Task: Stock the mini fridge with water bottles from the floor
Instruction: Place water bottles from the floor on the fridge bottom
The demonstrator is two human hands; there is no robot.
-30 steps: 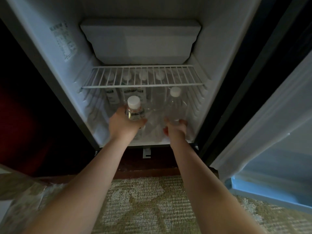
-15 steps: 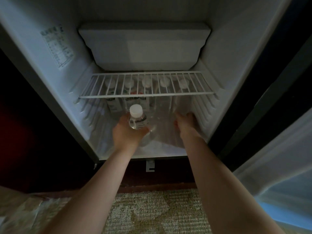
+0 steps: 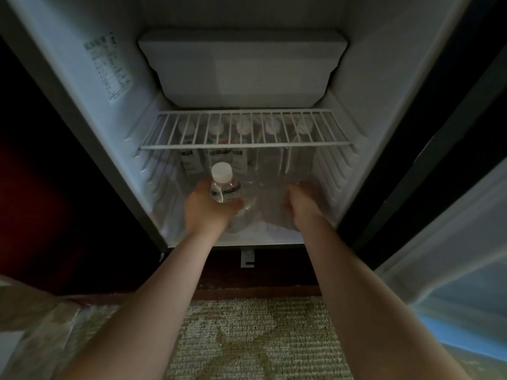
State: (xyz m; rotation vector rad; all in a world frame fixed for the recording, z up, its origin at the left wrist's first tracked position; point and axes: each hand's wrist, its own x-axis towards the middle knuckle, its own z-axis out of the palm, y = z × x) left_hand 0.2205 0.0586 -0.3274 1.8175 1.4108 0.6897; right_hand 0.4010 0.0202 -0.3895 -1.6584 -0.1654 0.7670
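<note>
The open mini fridge (image 3: pixel 370 78) has a white wire shelf (image 3: pixel 247 145) across its middle. Under the shelf, several water bottles (image 3: pixel 242 127) with white caps stand in a row at the back. My left hand (image 3: pixel 205 212) grips a clear water bottle (image 3: pixel 223 187) with a white cap, upright, in front of that row on the left. My right hand (image 3: pixel 300 204) reaches in low on the right, against the base of the rightmost clear bottle (image 3: pixel 300 163). Its fingertips are hidden, so its grip is unclear.
A white freezer box (image 3: pixel 241 67) fills the top of the fridge above the shelf. The fridge door (image 3: pixel 452 242) stands open at the right. Patterned carpet (image 3: pixel 247 338) lies below, with dark cabinet wood on the left.
The bottle in my right hand went from the fridge front to the back row under the shelf. My left hand carried its bottle slightly deeper. The camera moved closer.
</note>
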